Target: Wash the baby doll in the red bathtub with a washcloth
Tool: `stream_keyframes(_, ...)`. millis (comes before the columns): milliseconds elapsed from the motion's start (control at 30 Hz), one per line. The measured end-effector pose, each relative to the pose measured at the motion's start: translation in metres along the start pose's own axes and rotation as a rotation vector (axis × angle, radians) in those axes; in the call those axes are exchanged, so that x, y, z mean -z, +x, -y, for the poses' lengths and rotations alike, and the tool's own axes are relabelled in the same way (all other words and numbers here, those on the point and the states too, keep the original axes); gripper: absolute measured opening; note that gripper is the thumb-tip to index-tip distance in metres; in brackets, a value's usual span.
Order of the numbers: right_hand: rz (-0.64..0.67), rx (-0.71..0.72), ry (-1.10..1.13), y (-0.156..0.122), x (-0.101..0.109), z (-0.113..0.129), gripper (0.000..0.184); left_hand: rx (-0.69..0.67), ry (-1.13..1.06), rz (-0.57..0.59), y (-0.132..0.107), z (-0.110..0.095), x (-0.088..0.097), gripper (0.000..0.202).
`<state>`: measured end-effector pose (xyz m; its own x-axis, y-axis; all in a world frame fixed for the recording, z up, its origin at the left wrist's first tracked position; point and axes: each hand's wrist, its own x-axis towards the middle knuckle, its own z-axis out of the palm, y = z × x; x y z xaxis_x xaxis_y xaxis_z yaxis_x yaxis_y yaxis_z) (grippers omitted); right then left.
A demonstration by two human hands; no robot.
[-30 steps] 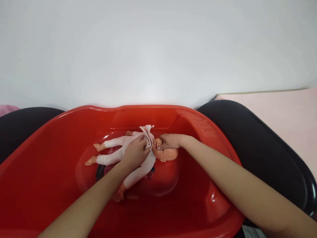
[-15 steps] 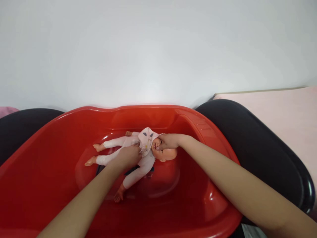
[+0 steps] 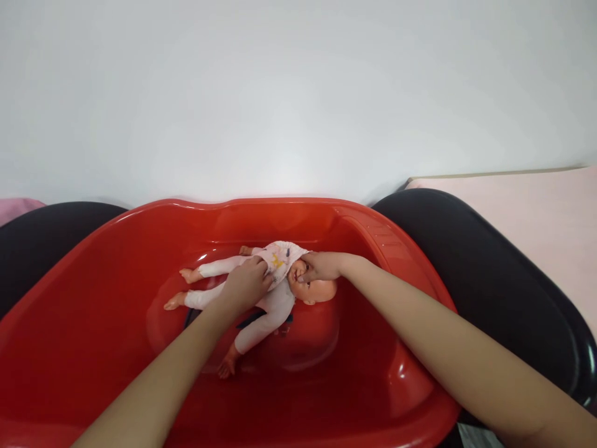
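Note:
A baby doll (image 3: 275, 305) in pale long-sleeved clothes lies on its back in a red baby bathtub (image 3: 79, 298), head to the right and feet to the left. Over its chest is a pale pink bib (image 3: 281, 257) with dark and yellow prints. My left hand (image 3: 249, 281) is closed on the bib's lower left edge, its fingertips partly hidden. My right hand (image 3: 319, 266) is closed at the bib's neck end, the thumb side against the doll's face; it covers part of the mouth and cheek.
Black rounded surfaces (image 3: 485, 274) flank the tub on both sides. A pale pink pad (image 3: 536, 205) lies at the far right, and some pink cloth (image 3: 18, 210) at the far left. Behind the tub rises a plain white wall (image 3: 280, 93).
My left hand has shifted the bib's lower edge, and the bib now lies flatter with its yellow print showing more. My right hand stays at the neck end. The view has shifted slightly.

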<state>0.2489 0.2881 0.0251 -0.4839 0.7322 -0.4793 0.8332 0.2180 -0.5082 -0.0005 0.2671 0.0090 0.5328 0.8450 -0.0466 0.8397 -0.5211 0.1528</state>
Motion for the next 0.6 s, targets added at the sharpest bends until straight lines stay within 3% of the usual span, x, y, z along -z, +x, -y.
stream_keyframes(100, 0.002, 0.006, 0.003, 0.001, -0.001, -0.001, 0.056, -0.09, -0.062, -0.111, 0.002, -0.013, 0.005, 0.02)
stream_keyframes(167, 0.009, 0.0, 0.011, 0.001, -0.001, -0.001, 0.056, -0.096, -0.167, -0.222, 0.003, -0.015, 0.006, 0.019)
stream_keyframes(233, 0.007, -0.001, 0.012, 0.001, -0.001, -0.001, 0.056, -0.086, -0.241, -0.25, 0.003, -0.014, 0.005, 0.018)
stream_keyframes(433, 0.004, -0.005, -0.018, 0.002, -0.001, 0.0, 0.061, -0.165, -0.274, 0.012, 0.001, -0.013, -0.004, 0.022)
stream_keyframes(600, 0.012, 0.03, -0.013, 0.003, -0.001, -0.002, 0.061, -0.191, -0.13, 0.109, -0.001, -0.014, -0.006, 0.019)
